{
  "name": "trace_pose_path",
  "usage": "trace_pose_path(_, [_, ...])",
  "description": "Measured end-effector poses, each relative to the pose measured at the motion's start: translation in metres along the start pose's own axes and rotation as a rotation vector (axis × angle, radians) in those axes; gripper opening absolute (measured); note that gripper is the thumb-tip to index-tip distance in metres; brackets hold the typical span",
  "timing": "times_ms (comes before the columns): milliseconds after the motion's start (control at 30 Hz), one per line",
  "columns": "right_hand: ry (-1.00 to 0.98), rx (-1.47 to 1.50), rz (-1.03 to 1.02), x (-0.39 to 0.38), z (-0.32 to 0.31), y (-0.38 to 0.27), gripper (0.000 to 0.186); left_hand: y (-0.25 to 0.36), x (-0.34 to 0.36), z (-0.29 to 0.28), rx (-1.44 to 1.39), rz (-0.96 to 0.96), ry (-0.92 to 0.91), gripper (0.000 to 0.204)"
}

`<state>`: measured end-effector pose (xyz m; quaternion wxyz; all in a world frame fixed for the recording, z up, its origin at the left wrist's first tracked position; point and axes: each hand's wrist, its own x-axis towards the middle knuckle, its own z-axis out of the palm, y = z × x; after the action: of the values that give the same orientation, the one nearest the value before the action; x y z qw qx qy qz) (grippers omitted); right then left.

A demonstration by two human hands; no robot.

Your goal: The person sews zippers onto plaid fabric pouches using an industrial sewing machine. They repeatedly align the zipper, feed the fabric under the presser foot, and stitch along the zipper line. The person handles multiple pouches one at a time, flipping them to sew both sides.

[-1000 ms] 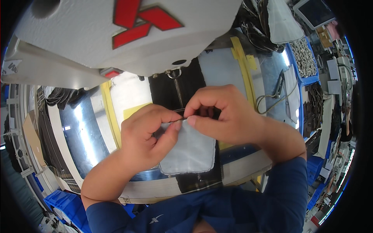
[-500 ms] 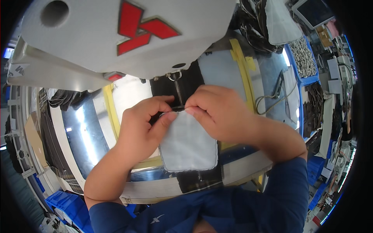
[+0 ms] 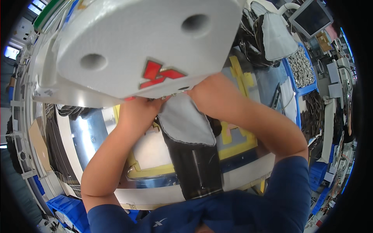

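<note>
Under the front of a white sewing machine head (image 3: pixel 147 46), my left hand (image 3: pixel 138 112) and my right hand (image 3: pixel 211 95) grip the far end of a light grey fabric pocket piece (image 3: pixel 184 120), one at each side. Their fingertips are partly hidden by the machine. The grey piece has a stitched dark edge and hangs toward me with its near corner raised. Beneath it lies a long black fabric strip (image 3: pixel 196 163) with a zipper down its middle, reaching to my shirt. The needle area is out of sight.
Yellow tape (image 3: pixel 243 143) marks the work table. At the right are a blue bin (image 3: pixel 303 70) of metal zipper pulls or chain, small snips (image 3: pixel 276 97) and a dark pile with grey pieces (image 3: pixel 278 37). Dark fabric (image 3: pixel 58 143) hangs at the left; a blue crate (image 3: pixel 68 209) stands below.
Both hands have moved away from me, under the machine head, taking the grey piece and black strip with them. My view has shifted too, so the machine head fills more of the picture.
</note>
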<state>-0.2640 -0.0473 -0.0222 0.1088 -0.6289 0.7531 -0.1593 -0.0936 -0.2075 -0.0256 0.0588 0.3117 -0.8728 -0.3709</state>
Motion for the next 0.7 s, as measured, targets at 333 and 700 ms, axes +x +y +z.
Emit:
trace_pose_path(333, [0.095,0.205,0.021,0.006,0.0,0.009,0.021,-0.013,0.008,-0.001,0.157,0.131,-0.059,0.026])
trace_pose_path(700, [0.061,0.169,0.001,0.019,0.0,0.021,0.013,-0.041,0.016,0.0,0.432,0.377,0.016,0.024])
